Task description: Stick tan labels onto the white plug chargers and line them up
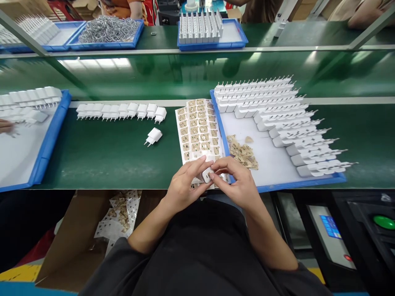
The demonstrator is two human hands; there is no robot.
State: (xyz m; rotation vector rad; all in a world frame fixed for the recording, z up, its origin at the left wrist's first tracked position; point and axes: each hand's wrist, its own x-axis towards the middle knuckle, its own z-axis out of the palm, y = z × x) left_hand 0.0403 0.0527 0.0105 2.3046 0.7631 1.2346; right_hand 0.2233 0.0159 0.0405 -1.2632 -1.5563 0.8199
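Observation:
A white plug charger is held low over the sticker sheet, its face with a small dark slot turned toward my right side. My left hand grips the charger from the left between thumb and fingers. At its right end, the thumb and index finger of my right hand are pinched together against the slotted face; whatever lies between those fingertips is too small to make out. Under both hands lies the white sheet of tan stickers, its right edge by the blue-rimmed tray. One loose charger rests on the green bench to the left.
A row of chargers lines the bench. The right tray holds rows of chargers and a tan scrap pile. Another person's hand is at the left tray. Below stands a cardboard box with used sheets.

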